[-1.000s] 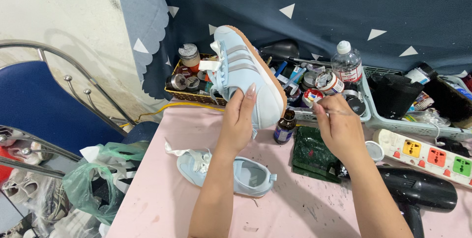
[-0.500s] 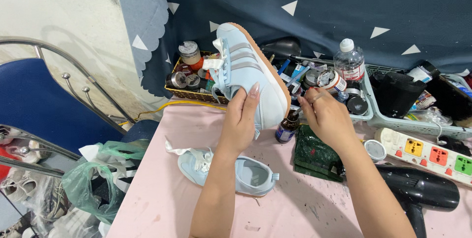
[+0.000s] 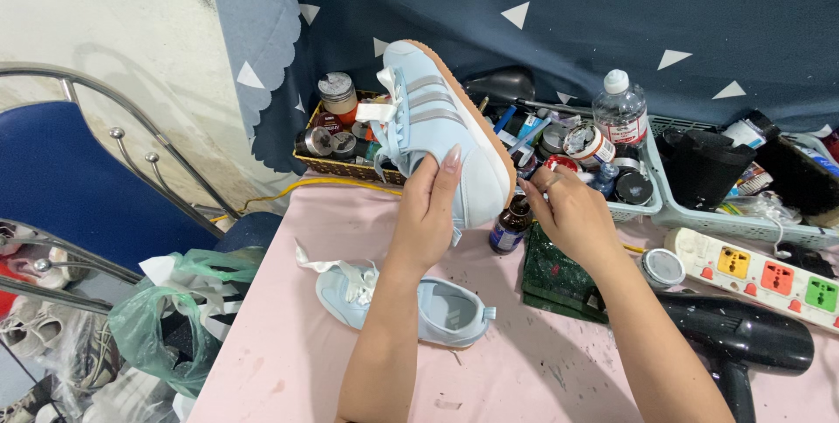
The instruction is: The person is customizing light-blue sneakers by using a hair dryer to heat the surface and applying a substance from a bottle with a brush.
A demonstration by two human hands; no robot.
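My left hand (image 3: 430,213) grips a light blue sneaker (image 3: 441,121) with grey stripes and a tan sole, holding it up tilted over the pink table (image 3: 288,362). My right hand (image 3: 568,213) has its fingers curled near the sneaker's toe, above a small brown bottle (image 3: 509,226); whether it pinches something is unclear. The matching second sneaker (image 3: 411,305) lies on the table below my left forearm, laces loose.
A wicker basket (image 3: 336,165) of small jars and a pale plastic tray (image 3: 699,209) of bottles and tins line the back. A green mat (image 3: 559,274), a round tin (image 3: 662,267), a power strip (image 3: 760,276) and a black hair dryer (image 3: 743,344) lie right. A green bag (image 3: 166,327) hangs left.
My right hand has moved left and up, from over the green mat to the raised sneaker's toe. The sneaker stays held up in my left hand.
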